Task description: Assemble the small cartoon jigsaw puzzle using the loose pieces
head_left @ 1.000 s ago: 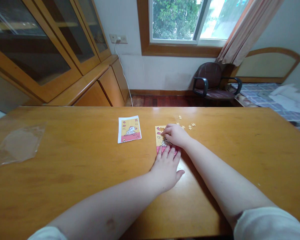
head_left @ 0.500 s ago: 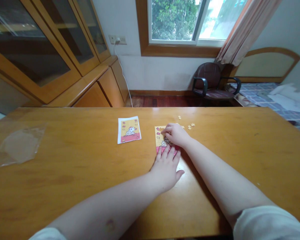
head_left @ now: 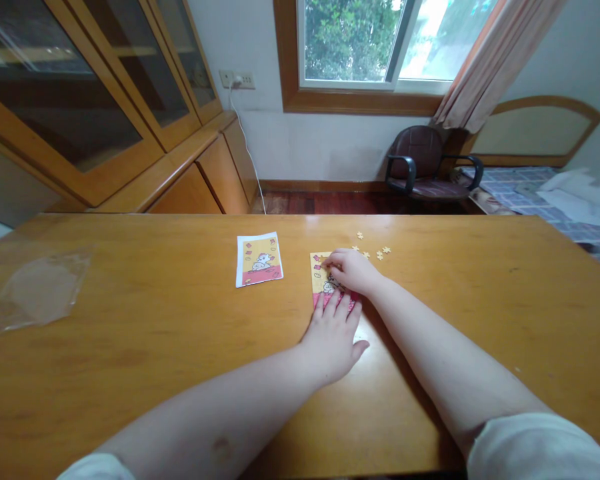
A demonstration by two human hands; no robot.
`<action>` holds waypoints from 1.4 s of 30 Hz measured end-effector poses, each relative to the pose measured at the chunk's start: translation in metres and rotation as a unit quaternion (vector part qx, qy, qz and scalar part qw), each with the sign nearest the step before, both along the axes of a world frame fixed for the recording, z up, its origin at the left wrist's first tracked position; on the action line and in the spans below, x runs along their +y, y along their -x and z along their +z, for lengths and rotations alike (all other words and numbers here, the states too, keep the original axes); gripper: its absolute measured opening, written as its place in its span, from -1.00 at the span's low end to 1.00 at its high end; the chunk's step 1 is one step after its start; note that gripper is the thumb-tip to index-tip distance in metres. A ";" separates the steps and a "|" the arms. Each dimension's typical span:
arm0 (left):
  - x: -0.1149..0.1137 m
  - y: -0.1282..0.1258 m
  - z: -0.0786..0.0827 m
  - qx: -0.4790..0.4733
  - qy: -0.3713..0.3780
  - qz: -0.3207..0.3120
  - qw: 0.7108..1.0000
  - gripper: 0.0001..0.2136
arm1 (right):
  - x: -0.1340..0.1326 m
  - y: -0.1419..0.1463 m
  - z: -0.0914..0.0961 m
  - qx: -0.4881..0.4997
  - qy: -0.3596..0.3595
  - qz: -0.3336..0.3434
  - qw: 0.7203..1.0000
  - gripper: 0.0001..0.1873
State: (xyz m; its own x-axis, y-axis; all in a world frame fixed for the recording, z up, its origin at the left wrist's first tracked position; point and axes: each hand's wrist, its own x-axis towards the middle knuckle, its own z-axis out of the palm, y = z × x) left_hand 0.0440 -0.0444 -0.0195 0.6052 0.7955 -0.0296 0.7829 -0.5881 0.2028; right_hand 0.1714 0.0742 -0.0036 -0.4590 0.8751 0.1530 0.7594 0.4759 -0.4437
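Note:
A jigsaw puzzle point(head_left: 317, 283) in yellow and pink, with a white animal drawn on it, lies on the table. Across its lower pink edge my left hand point(head_left: 334, 340) rests flat, palm down and fingers spread. Over the puzzle's upper part is my right hand point(head_left: 353, 270), its fingers bent and drawn together near the upper left. Whatever may be between those fingertips is hidden. Much of the puzzle's top and right side is covered by the right hand. Just beyond that hand lie several loose puzzle pieces point(head_left: 379, 255), pale side showing.
Left of the puzzle lies a white-bordered picture card point(head_left: 260, 275) with the same design. A clear plastic bag point(head_left: 40, 290) is at the table's left. Past the wooden table point(head_left: 180, 373) are a cabinet point(head_left: 175, 153), an office chair point(head_left: 423, 163) and a bed point(head_left: 510, 183).
My right hand's fingers have shifted very slightly over the puzzle, and another loose piece shows beside it. The left hand stays put.

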 end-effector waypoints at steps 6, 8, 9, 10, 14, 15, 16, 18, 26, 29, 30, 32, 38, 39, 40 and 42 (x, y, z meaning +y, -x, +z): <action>0.000 0.000 -0.002 -0.007 0.000 -0.001 1.000 -0.33 | 0.000 0.000 0.000 -0.005 0.004 -0.016 1.000 -0.69; 0.001 0.000 -0.002 -0.002 0.000 -0.001 1.000 -0.33 | 0.000 0.001 0.001 -0.013 0.007 -0.016 1.000 -0.69; 0.001 0.000 -0.002 0.000 0.000 -0.001 1.000 -0.33 | 0.000 0.001 0.002 -0.018 0.007 -0.017 1.000 -0.70; 0.001 0.000 -0.002 0.002 -0.001 -0.002 1.000 -0.33 | 0.000 0.000 0.003 -0.027 0.006 -0.022 0.999 -0.70; 0.000 0.001 -0.002 -0.004 0.001 -0.009 1.000 -0.33 | 0.007 -0.017 0.012 -0.097 -0.019 -0.137 0.986 -0.70; 0.000 0.001 -0.002 -0.005 0.002 -0.009 1.000 -0.33 | 0.010 -0.025 0.014 -0.124 -0.022 -0.195 0.973 -0.69; 0.000 0.001 -0.003 -0.006 0.003 -0.008 1.000 -0.33 | 0.013 -0.034 0.016 -0.154 -0.016 -0.249 0.956 -0.67; 0.001 0.001 -0.004 -0.005 0.002 -0.006 1.000 -0.33 | 0.019 -0.054 0.020 -0.212 0.026 -0.347 0.913 -0.64; 0.001 0.001 -0.007 -0.003 0.001 -0.005 1.000 -0.32 | 0.034 -0.104 0.017 -0.220 0.138 -0.337 0.905 -0.59; 0.001 0.001 -0.007 -0.009 0.002 -0.006 1.000 -0.32 | 0.036 -0.110 0.015 -0.212 0.131 -0.315 0.916 -0.64; 0.001 0.001 -0.006 -0.009 0.002 -0.006 1.000 -0.32 | 0.037 -0.111 0.014 -0.208 0.136 -0.312 0.917 -0.66; 0.001 0.001 -0.006 -0.009 0.006 -0.005 1.000 -0.32 | 0.037 -0.112 0.015 -0.197 0.150 -0.313 0.917 -0.70; 0.001 0.001 -0.004 -0.008 0.006 -0.007 1.000 -0.33 | 0.038 -0.112 0.014 -0.205 0.158 -0.307 0.916 -0.79; 0.001 0.001 -0.004 -0.007 0.005 -0.007 1.000 -0.33 | 0.038 -0.112 0.014 -0.212 0.162 -0.297 0.917 -0.79; 0.001 0.001 -0.004 -0.006 0.004 -0.007 1.000 -0.33 | 0.038 -0.112 0.014 -0.218 0.165 -0.286 0.918 -0.80; 0.001 0.002 -0.004 -0.003 0.005 -0.005 1.000 -0.33 | 0.037 -0.109 0.015 -0.219 0.174 -0.271 0.921 -0.81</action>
